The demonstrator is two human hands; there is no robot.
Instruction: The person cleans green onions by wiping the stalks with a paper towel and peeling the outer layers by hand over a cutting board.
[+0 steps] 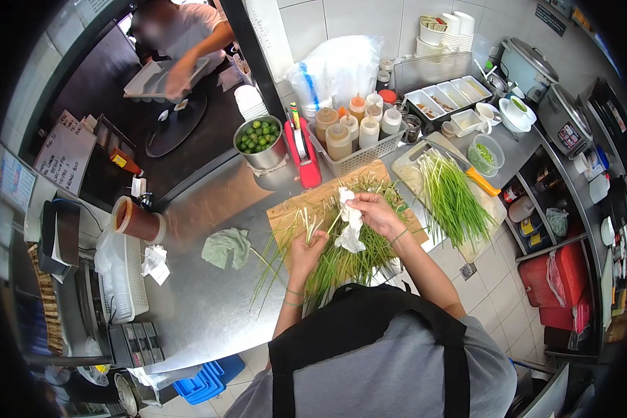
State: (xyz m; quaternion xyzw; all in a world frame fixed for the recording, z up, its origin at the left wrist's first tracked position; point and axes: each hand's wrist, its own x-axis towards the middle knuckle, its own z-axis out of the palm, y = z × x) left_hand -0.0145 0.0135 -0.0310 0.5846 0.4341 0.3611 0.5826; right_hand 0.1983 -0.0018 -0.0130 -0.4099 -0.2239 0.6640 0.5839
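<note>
My left hand [309, 252] is closed round a few thin green onions, their white ends pointing up. In my right hand [375, 212] is a crumpled white paper towel [351, 230], pinched between the fingers and hanging down close to the stalks. Beneath both hands, loose green onions [359, 270] lie spread over a sheet of brown paper [285, 209] on the steel counter. To the right, a thick bunch of green onions [458, 202] rests on a cutting board [491, 233], with an orange-handled knife [482, 181] beside it.
Behind the paper stand a pot of small green citrus [260, 150], a red tape dispenser [304, 157] and a basket of squeeze bottles [359, 157]. A green cloth [227, 248] lies left. Beyond the pass-through, another person [188, 42] handles a tray [161, 80].
</note>
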